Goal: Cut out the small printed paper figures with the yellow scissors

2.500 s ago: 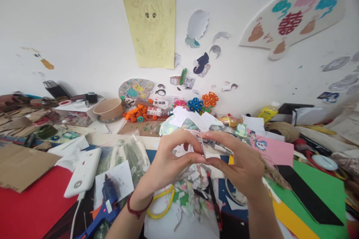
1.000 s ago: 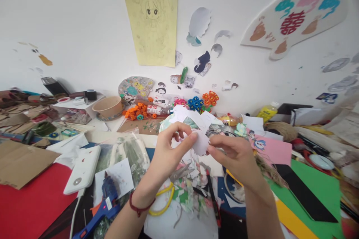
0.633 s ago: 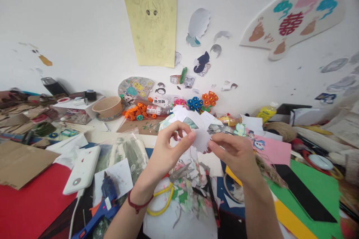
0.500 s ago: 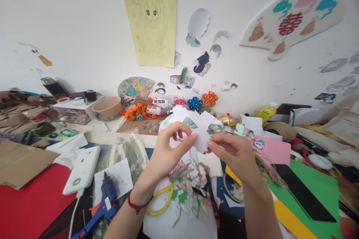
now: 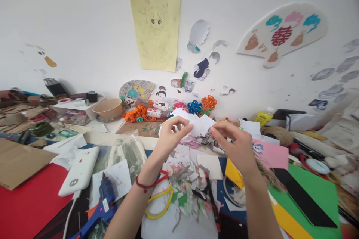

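Observation:
Between my two hands is a small white piece of paper [image 5: 199,126], hard to separate from the white paper pile behind it. My left hand [image 5: 171,138] pinches its left side with thumb and forefinger. On the other side, my right hand [image 5: 234,143] has its thumb and fingertips closed at the paper's right edge. Below them lie many cut paper scraps [image 5: 190,194] on a white sheet. Scissors [image 5: 162,203] with yellow and red handles rest there, blades among the scraps. A red and black pen [image 5: 212,198] lies to their right.
To the left are a blue glue gun [image 5: 105,198], a white power bank [image 5: 80,171] with a cable, and red paper [image 5: 36,194]. Right of my arms lie a black slab [image 5: 305,198] and green paper [image 5: 322,190]. Behind stand orange flowers [image 5: 209,102] and a round tub [image 5: 107,108].
Both hands have risen slightly with the paper, which now overlaps the white pile behind. More of the scissors and scraps shows below. The view has tilted up a little.

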Motion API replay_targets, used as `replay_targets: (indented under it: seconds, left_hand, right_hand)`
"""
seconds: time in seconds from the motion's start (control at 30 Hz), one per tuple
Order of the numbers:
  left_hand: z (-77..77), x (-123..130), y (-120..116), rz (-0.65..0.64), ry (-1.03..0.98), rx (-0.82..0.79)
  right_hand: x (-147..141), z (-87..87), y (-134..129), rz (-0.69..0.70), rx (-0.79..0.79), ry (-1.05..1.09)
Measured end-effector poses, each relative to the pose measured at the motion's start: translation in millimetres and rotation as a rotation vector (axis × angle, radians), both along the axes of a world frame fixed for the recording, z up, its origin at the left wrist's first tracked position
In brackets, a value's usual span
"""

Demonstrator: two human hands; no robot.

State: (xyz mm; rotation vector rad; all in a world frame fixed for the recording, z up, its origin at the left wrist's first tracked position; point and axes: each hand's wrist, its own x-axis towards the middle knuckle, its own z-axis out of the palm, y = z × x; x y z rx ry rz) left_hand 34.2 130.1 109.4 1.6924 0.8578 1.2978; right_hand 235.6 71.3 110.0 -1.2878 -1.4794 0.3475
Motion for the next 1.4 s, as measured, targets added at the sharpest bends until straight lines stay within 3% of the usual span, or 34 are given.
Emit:
replay_targets:
  seconds: [0.13,0.43,1.0,1.4]
  left_hand:
    - [-4.8,-2.4,9.3,-0.049,0.083,0.124]
    - [-7.9,-9.1,13.8,-0.14,0.167,0.231]
    - [-0.4,-10.2,1.8,-0.203,0.171,0.305]
    - [12.1,-18.9,-11.3,-0.174,0.082,0.373]
  right_hand:
    - [-1.9,1.5,1.8,-0.017,0.078,-0.128]
    - [-1.4,-2.3,4.7,0.068,0.017,-0.24]
    - [-9.2,1.4,-4.9,0.095,0.029,-0.149]
    - [-21.8,8.5,-18.8,0.136,0.143,-0.034]
